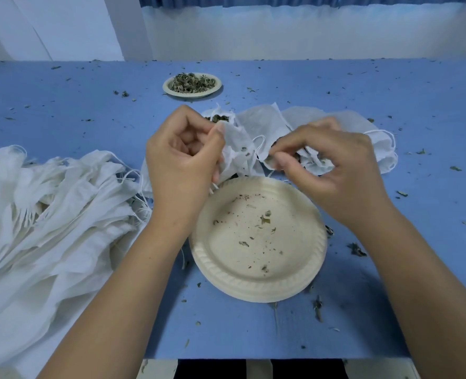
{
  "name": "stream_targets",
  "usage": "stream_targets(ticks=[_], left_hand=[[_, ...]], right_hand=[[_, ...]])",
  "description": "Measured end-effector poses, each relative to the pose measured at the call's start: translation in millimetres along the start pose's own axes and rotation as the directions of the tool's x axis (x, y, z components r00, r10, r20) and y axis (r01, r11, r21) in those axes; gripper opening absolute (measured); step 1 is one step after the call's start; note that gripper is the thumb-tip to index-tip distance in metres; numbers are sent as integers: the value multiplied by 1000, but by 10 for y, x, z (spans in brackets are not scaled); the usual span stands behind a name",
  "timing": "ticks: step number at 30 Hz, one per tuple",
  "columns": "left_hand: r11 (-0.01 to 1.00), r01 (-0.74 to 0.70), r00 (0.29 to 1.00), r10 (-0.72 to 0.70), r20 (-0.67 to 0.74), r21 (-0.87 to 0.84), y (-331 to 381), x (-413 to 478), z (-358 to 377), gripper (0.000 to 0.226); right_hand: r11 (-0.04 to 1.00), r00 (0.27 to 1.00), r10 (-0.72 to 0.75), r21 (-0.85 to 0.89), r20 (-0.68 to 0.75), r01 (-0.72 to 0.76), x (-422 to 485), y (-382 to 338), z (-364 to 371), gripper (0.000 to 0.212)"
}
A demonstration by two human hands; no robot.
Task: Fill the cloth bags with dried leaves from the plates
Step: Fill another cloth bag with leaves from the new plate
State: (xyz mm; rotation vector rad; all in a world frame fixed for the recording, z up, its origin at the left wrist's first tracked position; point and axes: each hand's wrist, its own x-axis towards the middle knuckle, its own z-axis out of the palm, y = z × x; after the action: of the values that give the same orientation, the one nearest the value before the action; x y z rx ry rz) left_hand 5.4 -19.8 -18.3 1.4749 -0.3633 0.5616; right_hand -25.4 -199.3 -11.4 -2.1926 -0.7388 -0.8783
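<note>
Behind the crumb-flecked near plate [253, 292], left hand [180, 162] and right hand [335, 165] pinch a cloth bag [238, 151]; far plate [167, 89] holds leaves [192, 82].

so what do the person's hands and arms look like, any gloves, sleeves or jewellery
The bare left hand and bare right hand show no gloves, rings, watch or bracelets. The left forearm and right forearm are uncovered down to the frame edge, with no sleeve in view. The visible nails look short and unpainted.
</note>
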Motion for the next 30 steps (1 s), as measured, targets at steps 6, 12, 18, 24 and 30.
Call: stream_targets(ticks=[6,12,18,24,30], left_hand=[[1000,17,998,-18,-58,-11,10,26,-19,28],[1000,5,998,-6,-58,-11,8,18,-11,29],[1000,8,998,-8,-58,-6,4,15,-7,29],[1000,1,998,0,-56,6,0,22,-2,29],[1000,-7,998,7,-56,9,1,24,-12,28]], right_hand=[[917,589,288,-40,755,-397,-61,-51,120,19],[820,677,338,149,654,-553,-46,-56,106,15],[769,469,147,197,871,-608,-97,-181,124,40],[787,460,137,185,877,-588,-84,-225,138,40],[816,590,244,165,770,-553,-56,-184,134,37]])
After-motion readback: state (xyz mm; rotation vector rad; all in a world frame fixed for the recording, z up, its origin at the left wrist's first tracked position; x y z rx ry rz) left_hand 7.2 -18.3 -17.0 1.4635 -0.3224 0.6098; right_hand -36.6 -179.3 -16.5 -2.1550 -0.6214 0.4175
